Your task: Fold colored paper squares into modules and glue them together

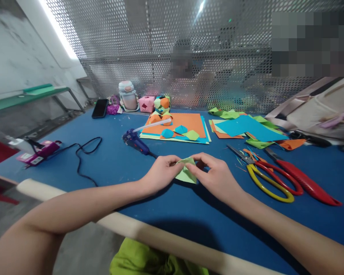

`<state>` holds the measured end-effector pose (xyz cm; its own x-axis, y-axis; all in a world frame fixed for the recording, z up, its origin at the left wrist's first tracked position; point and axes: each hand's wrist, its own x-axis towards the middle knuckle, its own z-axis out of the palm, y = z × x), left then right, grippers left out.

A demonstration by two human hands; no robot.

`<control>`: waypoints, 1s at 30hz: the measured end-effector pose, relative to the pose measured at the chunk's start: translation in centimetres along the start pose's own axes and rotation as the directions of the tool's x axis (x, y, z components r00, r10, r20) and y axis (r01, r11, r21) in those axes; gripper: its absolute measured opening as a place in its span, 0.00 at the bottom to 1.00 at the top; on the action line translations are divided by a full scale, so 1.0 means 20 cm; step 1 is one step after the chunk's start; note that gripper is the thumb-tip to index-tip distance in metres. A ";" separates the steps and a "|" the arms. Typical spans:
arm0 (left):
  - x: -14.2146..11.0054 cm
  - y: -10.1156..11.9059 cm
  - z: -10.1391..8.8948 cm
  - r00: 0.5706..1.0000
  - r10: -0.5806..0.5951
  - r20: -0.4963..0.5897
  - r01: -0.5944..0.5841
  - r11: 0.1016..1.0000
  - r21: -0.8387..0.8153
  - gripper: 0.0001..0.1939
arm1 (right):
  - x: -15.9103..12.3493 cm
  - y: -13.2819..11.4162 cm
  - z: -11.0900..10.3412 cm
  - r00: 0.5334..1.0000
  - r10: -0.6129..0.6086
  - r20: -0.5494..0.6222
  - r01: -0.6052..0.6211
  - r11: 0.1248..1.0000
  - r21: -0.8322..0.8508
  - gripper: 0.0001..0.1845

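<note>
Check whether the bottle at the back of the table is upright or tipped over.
Upright: the bottle stands on the blue table with its lid at the top.

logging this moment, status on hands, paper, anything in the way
Left hand and right hand pinching green paper. Glue gun beyond, cord close by left hand. Scissors at right.

We seem to be at a craft workshop bench; we see a blue table [117, 160] with coloured paper [186, 120], scissors [263, 172], a red knife [306, 175] and a glue gun [136, 141] on it; a perforated metal screen [149, 46] stands behind, a green bench [25, 100] beside a stained wall [11, 49], over a bare grey floor [83, 244].
</note>
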<state>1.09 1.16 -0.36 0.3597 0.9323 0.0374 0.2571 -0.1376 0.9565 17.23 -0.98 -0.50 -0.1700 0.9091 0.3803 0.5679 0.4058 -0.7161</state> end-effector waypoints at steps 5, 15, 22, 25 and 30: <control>0.01 -0.01 0.00 0.999 -0.037 -0.005 0.036 0.993 -0.111 0.12 | 0.01 0.01 0.00 0.993 0.108 0.042 -0.111 0.990 0.086 0.14; 0.00 0.00 -0.02 0.997 0.073 0.016 -0.074 0.993 0.094 0.18 | 0.02 -0.01 -0.01 0.988 0.147 0.048 -0.152 0.981 0.120 0.15; -0.01 0.01 -0.02 0.992 0.125 0.000 -0.123 0.972 0.200 0.17 | 0.02 -0.02 -0.01 0.982 0.186 0.023 -0.188 0.968 0.164 0.14; -0.01 0.01 -0.02 0.992 0.130 0.003 -0.127 0.970 0.209 0.17 | 0.02 -0.03 -0.01 0.979 0.203 0.027 -0.204 0.961 0.188 0.13; -0.01 0.01 -0.02 0.994 0.109 -0.025 -0.103 0.978 0.180 0.15 | 0.02 -0.03 -0.02 0.982 0.183 0.054 -0.191 0.961 0.202 0.13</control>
<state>0.71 1.13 0.02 0.3634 0.9197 0.1486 0.3763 -0.2908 0.8797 17.18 -0.91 0.37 -0.1059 0.9718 0.2105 0.4149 0.2356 -0.8789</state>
